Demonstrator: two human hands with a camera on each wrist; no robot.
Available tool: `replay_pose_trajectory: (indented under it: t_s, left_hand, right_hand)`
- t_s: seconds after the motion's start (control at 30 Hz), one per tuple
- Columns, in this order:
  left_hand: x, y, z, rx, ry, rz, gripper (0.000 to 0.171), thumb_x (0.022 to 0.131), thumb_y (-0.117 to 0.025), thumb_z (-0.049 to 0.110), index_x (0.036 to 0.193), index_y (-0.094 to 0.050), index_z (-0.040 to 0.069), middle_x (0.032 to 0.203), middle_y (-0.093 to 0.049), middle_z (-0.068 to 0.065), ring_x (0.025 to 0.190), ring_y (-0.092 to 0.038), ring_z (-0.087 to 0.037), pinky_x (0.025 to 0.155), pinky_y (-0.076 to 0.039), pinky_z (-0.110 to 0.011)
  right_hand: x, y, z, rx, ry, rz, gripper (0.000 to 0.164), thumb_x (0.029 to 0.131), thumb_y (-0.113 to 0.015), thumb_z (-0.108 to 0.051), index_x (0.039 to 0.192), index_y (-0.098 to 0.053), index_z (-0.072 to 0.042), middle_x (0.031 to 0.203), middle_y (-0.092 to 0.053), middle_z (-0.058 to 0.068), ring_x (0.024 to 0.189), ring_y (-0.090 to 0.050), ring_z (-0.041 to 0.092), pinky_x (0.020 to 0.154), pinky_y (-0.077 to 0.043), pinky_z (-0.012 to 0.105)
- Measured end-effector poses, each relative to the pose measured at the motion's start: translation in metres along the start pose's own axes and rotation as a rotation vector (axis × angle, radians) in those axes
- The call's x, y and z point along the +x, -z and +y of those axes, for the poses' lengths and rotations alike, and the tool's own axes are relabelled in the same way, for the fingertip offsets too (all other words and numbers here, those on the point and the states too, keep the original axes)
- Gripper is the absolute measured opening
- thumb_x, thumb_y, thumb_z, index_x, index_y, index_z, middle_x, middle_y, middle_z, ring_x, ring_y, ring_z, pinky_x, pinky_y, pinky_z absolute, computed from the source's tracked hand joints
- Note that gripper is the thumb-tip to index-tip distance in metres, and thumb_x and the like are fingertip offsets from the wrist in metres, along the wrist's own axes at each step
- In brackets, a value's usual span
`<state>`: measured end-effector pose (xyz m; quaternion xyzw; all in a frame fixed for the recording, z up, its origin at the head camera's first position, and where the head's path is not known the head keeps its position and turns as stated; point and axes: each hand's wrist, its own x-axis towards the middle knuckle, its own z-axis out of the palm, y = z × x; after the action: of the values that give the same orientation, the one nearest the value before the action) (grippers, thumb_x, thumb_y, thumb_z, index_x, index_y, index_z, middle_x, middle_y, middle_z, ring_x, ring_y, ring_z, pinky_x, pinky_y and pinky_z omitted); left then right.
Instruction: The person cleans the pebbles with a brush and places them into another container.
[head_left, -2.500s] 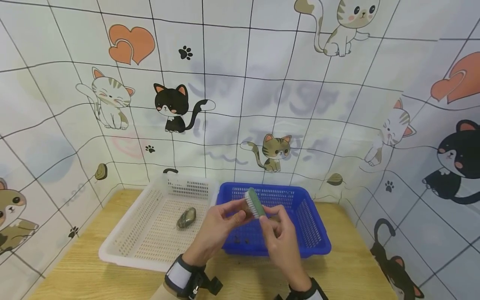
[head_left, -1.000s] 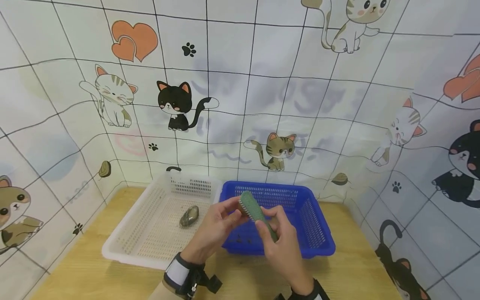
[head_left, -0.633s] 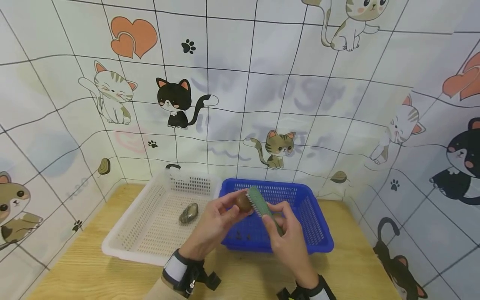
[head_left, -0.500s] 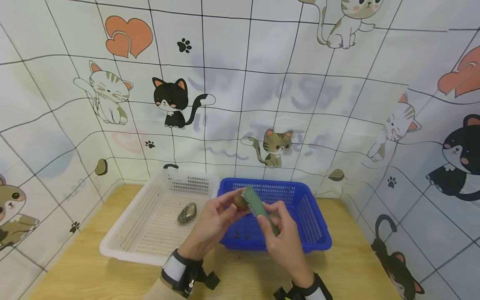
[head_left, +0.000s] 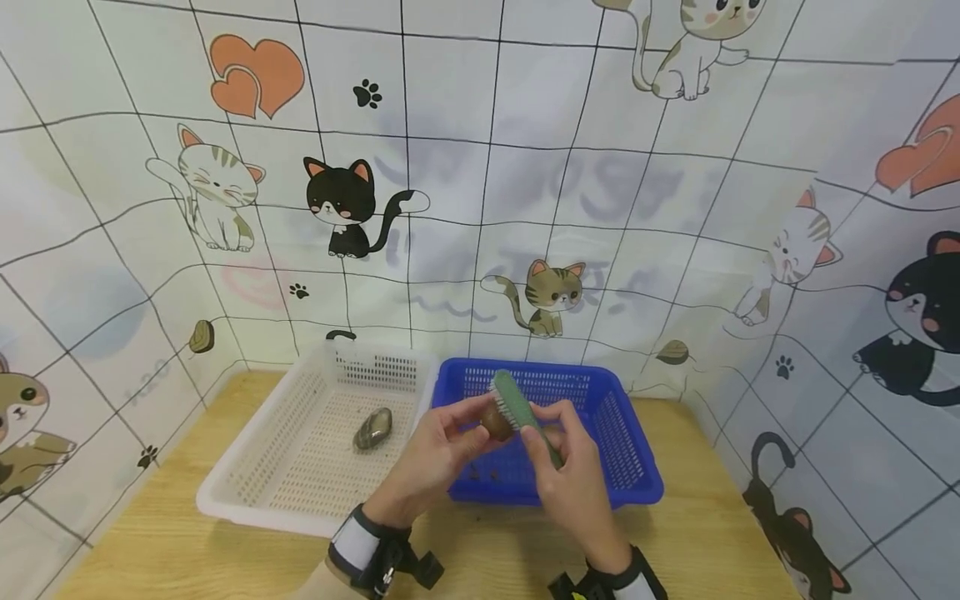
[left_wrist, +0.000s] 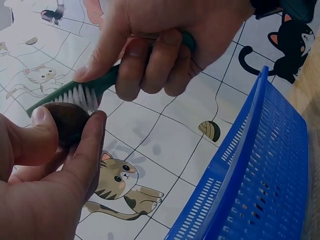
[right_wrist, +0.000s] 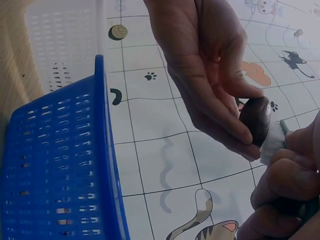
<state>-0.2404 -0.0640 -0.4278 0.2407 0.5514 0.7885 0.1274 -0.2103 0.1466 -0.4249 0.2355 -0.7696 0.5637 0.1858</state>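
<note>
In the head view my left hand (head_left: 431, 454) holds a smooth, rounded brown stone (head_left: 496, 422) between thumb and fingers, above the blue basket (head_left: 632, 454). My right hand (head_left: 573, 479) grips the handle of a green scrubbing brush (head_left: 516, 403) with white bristles, its head slanting up to the left. The left wrist view has the bristles (left_wrist: 80, 97) right at the top of the stone (left_wrist: 69, 120), and the right fingers curled round the handle. From the right wrist, the stone (right_wrist: 256, 119) looks dark and glossy, with the bristles against its side.
Left of the blue basket stands a white basket (head_left: 258, 518) holding a shiny grey-olive stone (head_left: 373, 429). Small dark bits lie in the blue basket. Both baskets rest on a wooden table (head_left: 697, 500), with a cat-print sheet (head_left: 450, 192) behind.
The brush has shifted and turned slightly back and forth over the stone, showing its green back, then its bristles from the side. Both hands keep their holds; the stone has turned a little.
</note>
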Motion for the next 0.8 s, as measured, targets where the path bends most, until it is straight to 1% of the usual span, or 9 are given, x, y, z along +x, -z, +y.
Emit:
replay_pose_trajectory:
  t_s: [0.17, 0.27, 0.33, 0.43, 0.5, 0.57, 0.67, 0.73, 0.8]
  left_hand:
    - [0.0, 0.004, -0.001, -0.072, -0.062, 0.061, 0.049, 0.11, -0.056, 0.011, 0.159, -0.048, 0.005, 0.159, -0.054, -0.019, 0.141, -0.062, -0.025, 0.119, -0.05, -0.038]
    - [0.0, 0.005, -0.003, -0.038, -0.07, 0.08, 0.049, 0.11, -0.056, 0.014, 0.158, -0.05, 0.006, 0.157, -0.057, -0.016, 0.141, -0.061, -0.023, 0.118, -0.052, -0.037]
    - [0.001, 0.006, -0.005, 0.004, -0.066, 0.057, 0.047, 0.111, -0.056, 0.014, 0.157, -0.051, 0.008, 0.157, -0.057, -0.013, 0.143, -0.06, -0.023, 0.118, -0.052, -0.036]
    - [0.002, 0.006, -0.008, 0.043, -0.07, -0.014, 0.047, 0.111, -0.055, 0.012, 0.157, -0.052, 0.006, 0.158, -0.057, -0.014, 0.146, -0.057, -0.023, 0.119, -0.05, -0.036]
    - [0.002, 0.006, -0.009, 0.038, -0.079, -0.06, 0.048, 0.11, -0.055, 0.01, 0.158, -0.05, 0.004, 0.157, -0.057, -0.016, 0.144, -0.059, -0.024, 0.12, -0.05, -0.037]
    - [0.003, 0.006, -0.009, 0.008, -0.09, -0.096, 0.051, 0.11, -0.055, 0.007, 0.159, -0.045, 0.001, 0.156, -0.056, -0.019, 0.142, -0.061, -0.024, 0.121, -0.049, -0.038]
    - [0.002, 0.005, -0.008, -0.038, -0.099, -0.111, 0.054, 0.11, -0.055, 0.007, 0.161, -0.041, -0.001, 0.156, -0.055, -0.02, 0.141, -0.062, -0.024, 0.12, -0.049, -0.038]
    - [0.002, 0.004, -0.008, -0.066, -0.108, -0.115, 0.054, 0.111, -0.054, 0.008, 0.162, -0.039, -0.002, 0.159, -0.053, -0.02, 0.144, -0.059, -0.023, 0.121, -0.048, -0.038]
    - [0.001, 0.004, -0.008, -0.09, -0.111, -0.094, 0.054, 0.111, -0.053, 0.011, 0.162, -0.039, -0.002, 0.162, -0.051, -0.018, 0.145, -0.058, -0.023, 0.122, -0.047, -0.037]
  right_hand:
    - [-0.001, -0.004, 0.001, 0.029, -0.026, -0.006, 0.018, 0.111, -0.06, -0.018, 0.126, -0.057, -0.009, 0.058, -0.047, -0.007, 0.042, -0.029, -0.005, 0.035, -0.025, 0.019]
    - [-0.004, -0.008, 0.0, 0.019, 0.021, -0.023, 0.018, 0.11, -0.061, -0.015, 0.126, -0.056, -0.009, 0.058, -0.046, -0.007, 0.043, -0.029, -0.008, 0.036, -0.027, 0.016]
    - [-0.005, -0.01, -0.002, 0.016, 0.063, -0.039, 0.018, 0.109, -0.061, -0.011, 0.127, -0.056, -0.009, 0.056, -0.045, -0.008, 0.043, -0.029, -0.011, 0.034, -0.027, 0.014]
    - [-0.006, -0.009, -0.004, 0.003, 0.11, -0.051, 0.019, 0.109, -0.06, -0.007, 0.127, -0.056, -0.008, 0.055, -0.045, -0.007, 0.043, -0.029, -0.012, 0.033, -0.028, 0.012]
    - [-0.004, -0.007, -0.006, -0.009, 0.098, -0.03, 0.018, 0.109, -0.061, -0.009, 0.127, -0.056, -0.009, 0.055, -0.046, -0.008, 0.043, -0.03, -0.011, 0.034, -0.028, 0.014]
    - [-0.002, -0.003, -0.008, -0.016, 0.07, 0.001, 0.017, 0.109, -0.062, -0.012, 0.126, -0.058, -0.011, 0.056, -0.047, -0.008, 0.043, -0.029, -0.009, 0.035, -0.027, 0.017]
    - [-0.001, 0.003, -0.009, -0.015, 0.02, 0.028, 0.016, 0.109, -0.063, -0.016, 0.124, -0.058, -0.012, 0.056, -0.048, -0.01, 0.042, -0.029, -0.008, 0.034, -0.025, 0.019]
    - [-0.001, 0.006, -0.009, -0.003, 0.009, 0.019, 0.016, 0.11, -0.062, -0.016, 0.124, -0.058, -0.012, 0.056, -0.047, -0.01, 0.041, -0.029, -0.008, 0.033, -0.025, 0.019]
    - [-0.002, 0.006, -0.009, 0.0, 0.015, -0.004, 0.017, 0.11, -0.062, -0.015, 0.126, -0.057, -0.01, 0.058, -0.048, -0.009, 0.042, -0.029, -0.008, 0.034, -0.026, 0.018]
